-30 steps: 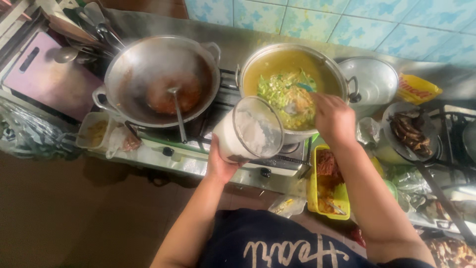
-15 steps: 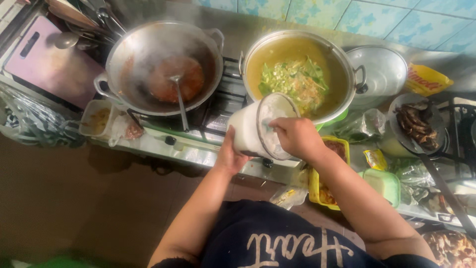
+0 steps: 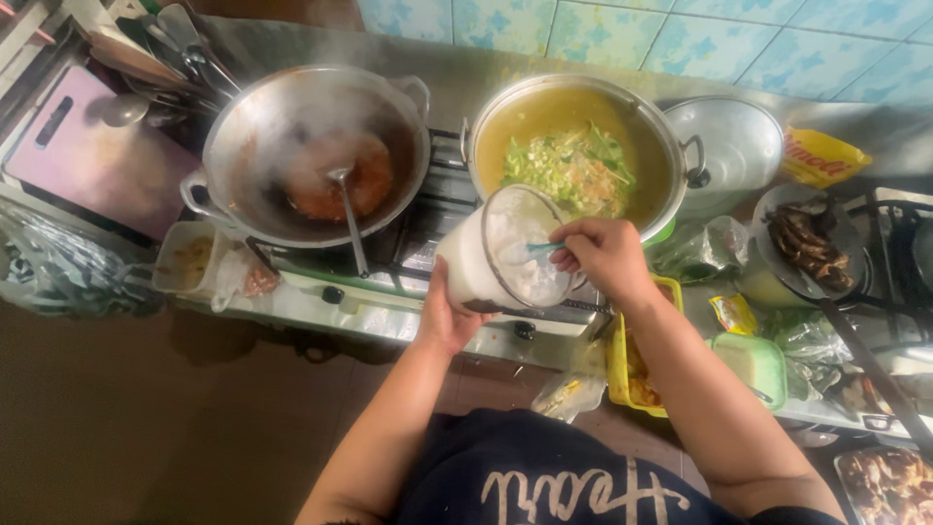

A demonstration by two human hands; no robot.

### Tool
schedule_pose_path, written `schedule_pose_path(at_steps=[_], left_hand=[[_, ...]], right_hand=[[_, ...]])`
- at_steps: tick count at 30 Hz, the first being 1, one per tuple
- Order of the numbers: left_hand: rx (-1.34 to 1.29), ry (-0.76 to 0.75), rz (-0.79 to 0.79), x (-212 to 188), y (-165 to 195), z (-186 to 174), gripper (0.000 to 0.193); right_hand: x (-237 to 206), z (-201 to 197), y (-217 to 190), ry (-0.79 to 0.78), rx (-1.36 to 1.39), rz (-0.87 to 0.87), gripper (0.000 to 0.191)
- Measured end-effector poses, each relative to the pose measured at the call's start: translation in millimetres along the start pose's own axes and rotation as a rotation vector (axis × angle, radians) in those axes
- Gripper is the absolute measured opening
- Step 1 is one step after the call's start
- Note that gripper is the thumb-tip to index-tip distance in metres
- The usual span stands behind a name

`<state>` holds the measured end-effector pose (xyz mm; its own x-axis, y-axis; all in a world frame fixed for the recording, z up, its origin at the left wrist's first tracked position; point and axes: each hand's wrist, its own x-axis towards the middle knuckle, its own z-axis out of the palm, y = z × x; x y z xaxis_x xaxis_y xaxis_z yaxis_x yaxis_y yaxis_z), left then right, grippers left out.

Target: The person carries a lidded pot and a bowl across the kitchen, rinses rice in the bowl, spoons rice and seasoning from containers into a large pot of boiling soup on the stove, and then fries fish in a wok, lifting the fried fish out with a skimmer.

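left hand (image 3: 449, 316) wrapped round white tub (image 3: 486, 262), held tilted just before soup pot (image 3: 573, 156); right hand (image 3: 604, 255) pinching blue spoon (image 3: 544, 247) inside tub; steaming wok (image 3: 311, 156) beside

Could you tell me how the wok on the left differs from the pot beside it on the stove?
The wok is shallow and sloped, and holds a reddish sauce with a ladle standing in it; the pot is deeper and straight-walled, and holds yellow broth topped with chopped greens. Steam rises plainly from the wok, less plainly from the pot. Both are round, silver metal, uncovered and two-handled, on the same stove.
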<state>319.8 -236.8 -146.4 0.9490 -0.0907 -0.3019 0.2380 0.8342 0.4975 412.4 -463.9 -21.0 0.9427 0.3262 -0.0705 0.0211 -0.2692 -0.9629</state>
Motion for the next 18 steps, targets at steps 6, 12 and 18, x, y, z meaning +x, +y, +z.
schedule_pose_path(at_steps=[6,12,18], left_hand=[[-0.027,-0.053,0.021,-2.3,6.0,-13.8,0.085],[-0.044,-0.052,0.026,-16.9,17.2,-10.9,0.086],[-0.045,0.000,0.016,-26.8,26.9,-10.4,0.083]], right_hand=[[13.1,-28.1,-5.8,0.108,0.219,-0.021,0.025],[36.9,-50.2,3.9,0.282,-0.110,-0.203,0.026],[32.8,-40.2,1.9,0.502,-0.921,-0.657,0.023]])
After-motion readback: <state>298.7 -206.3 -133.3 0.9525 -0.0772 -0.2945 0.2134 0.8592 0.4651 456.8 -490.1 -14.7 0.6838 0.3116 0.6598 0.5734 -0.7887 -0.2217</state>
